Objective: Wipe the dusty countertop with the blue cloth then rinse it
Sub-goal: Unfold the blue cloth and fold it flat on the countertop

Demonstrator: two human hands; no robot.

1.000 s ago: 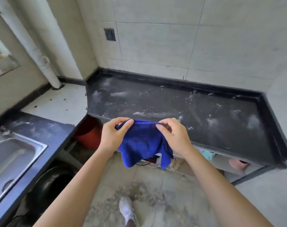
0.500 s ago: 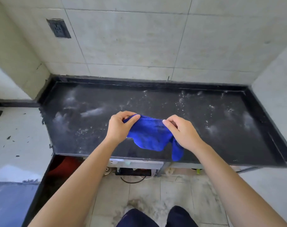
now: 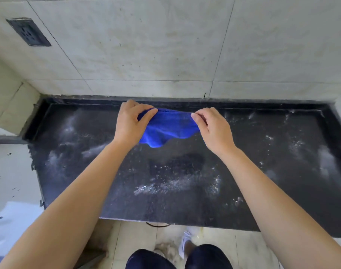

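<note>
The black countertop (image 3: 185, 199) fills the middle of the view, streaked with white dust and specks. Both my hands hold the blue cloth (image 3: 166, 128) stretched between them above the far part of the counter, close to the back wall. My left hand (image 3: 130, 123) pinches the cloth's left top edge and my right hand (image 3: 210, 127) pinches its right top edge. The cloth sags down between them; I cannot tell whether its lower fold touches the surface.
A tiled wall (image 3: 165, 45) rises behind the counter, with a dark socket (image 3: 28, 32) at upper left. A lower white ledge (image 3: 12, 171) adjoins the counter's left end. Raised black rims border the back and right sides. Below the front edge are floor tiles, my knees and a white shoe (image 3: 185, 243).
I have stepped closer and both hands have carried the cloth forward, from the counter's front edge to its back part. The cloth is now spread wider between my hands.
</note>
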